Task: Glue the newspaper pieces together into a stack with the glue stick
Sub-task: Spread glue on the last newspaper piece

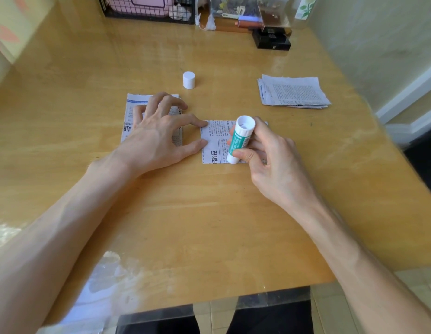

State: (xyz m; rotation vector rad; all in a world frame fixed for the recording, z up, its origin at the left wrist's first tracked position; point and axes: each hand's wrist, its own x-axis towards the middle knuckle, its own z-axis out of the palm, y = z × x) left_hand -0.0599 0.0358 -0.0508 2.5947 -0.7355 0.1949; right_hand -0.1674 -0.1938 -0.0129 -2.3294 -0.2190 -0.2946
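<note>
A small newspaper piece [215, 141] lies flat in the middle of the wooden table [209, 213]. My left hand [159, 133] rests with spread fingers, its thumb and forefinger pinning the piece's left edge. My right hand [269, 160] grips a green and white glue stick [241, 139], uncapped, tilted, with its lower end on the piece. Under my left hand lies another newspaper piece [135, 109], partly hidden. A stack of newspaper pieces [294, 92] sits at the right. The white cap [189, 80] stands upright behind my left hand.
A black wire basket [147, 8] stands along the table's far edge, with a torn cardboard piece [206, 19], small boxes and a black holder [272, 39] beside it. A wall [378, 44] runs close along the table's right side.
</note>
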